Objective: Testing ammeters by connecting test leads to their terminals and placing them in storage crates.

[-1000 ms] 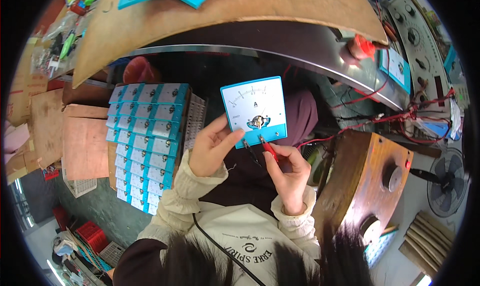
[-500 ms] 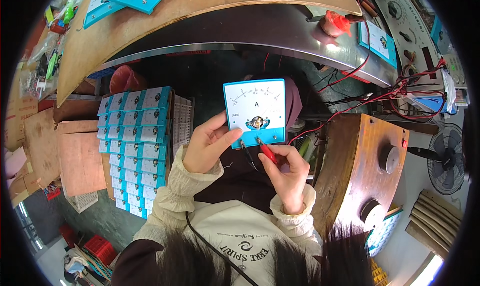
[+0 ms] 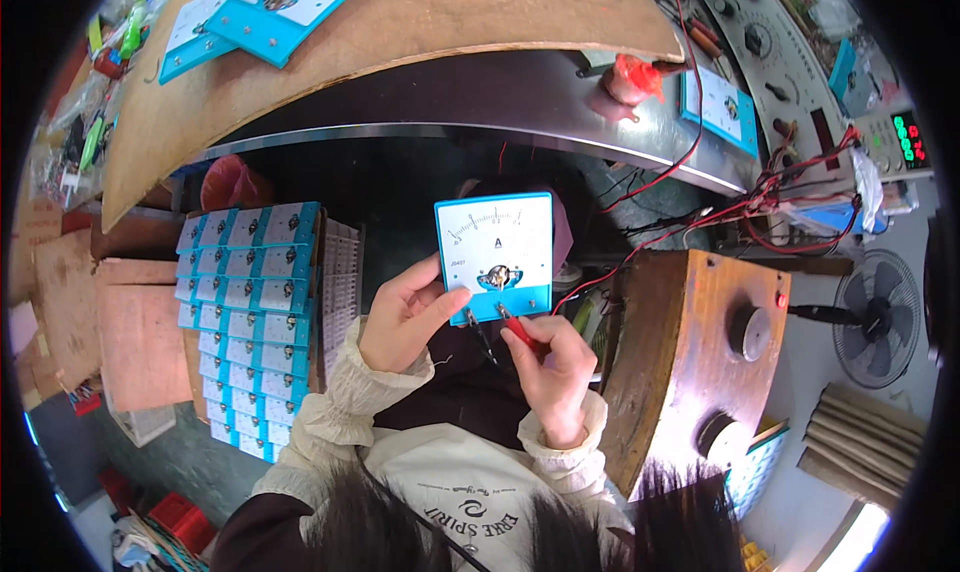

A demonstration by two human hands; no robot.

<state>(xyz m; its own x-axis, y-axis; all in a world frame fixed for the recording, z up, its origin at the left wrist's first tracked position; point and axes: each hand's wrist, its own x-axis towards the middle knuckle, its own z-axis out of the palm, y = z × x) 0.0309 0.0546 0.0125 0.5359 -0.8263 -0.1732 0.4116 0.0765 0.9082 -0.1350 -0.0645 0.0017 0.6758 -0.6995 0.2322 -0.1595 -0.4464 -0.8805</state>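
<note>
A white-faced analog meter with a blue frame point(image 3: 496, 230) is held upright in front of my body. My left hand point(image 3: 400, 327) grips its lower left side, thumb over the front. A black clip point(image 3: 476, 327) sits on the lower left terminal. My right hand point(image 3: 550, 372), below the meter, pinches a red clip point(image 3: 520, 331) that touches the middle terminal. Red and black leads trail off to the right.
Rows of similar meters point(image 3: 245, 332) are stacked at my left. More meters point(image 3: 275, 32) lie on the board ahead. At right are a wooden box with dials point(image 3: 680, 362), a fan point(image 3: 872, 317), a control panel point(image 3: 760, 67) and tangled wires point(image 3: 775, 202).
Both hands, the meter and the clips have shifted left and down in the view. The bench and surroundings have also shifted, as the camera moved. The grips look the same.
</note>
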